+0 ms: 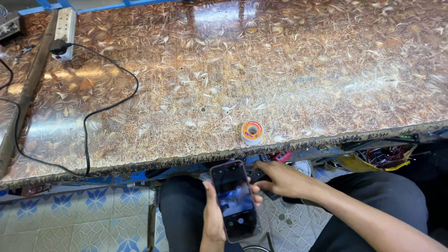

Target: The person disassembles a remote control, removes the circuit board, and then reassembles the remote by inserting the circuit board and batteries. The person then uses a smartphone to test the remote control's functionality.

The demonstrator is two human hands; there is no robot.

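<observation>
My left hand (pixel 213 215) holds a dark smartphone (pixel 234 199) upright over my lap, below the table's front edge; its screen is lit. My right hand (pixel 281 179) reaches in from the right, fingers curled around a small black object beside the phone's right edge; what that object is I cannot tell. A small spool of solder wire (pixel 252 132) with an orange label stands on the brown patterned tabletop (pixel 280 70), close to the front edge and just above my hands.
A white power strip (pixel 64 31) lies at the far left of the table, with a black cable (pixel 87 140) looping to the front edge. Tangled wires and parts (pixel 387 156) sit on a shelf under the table at right. Blue patterned floor tiles (pixel 93 219) lie below.
</observation>
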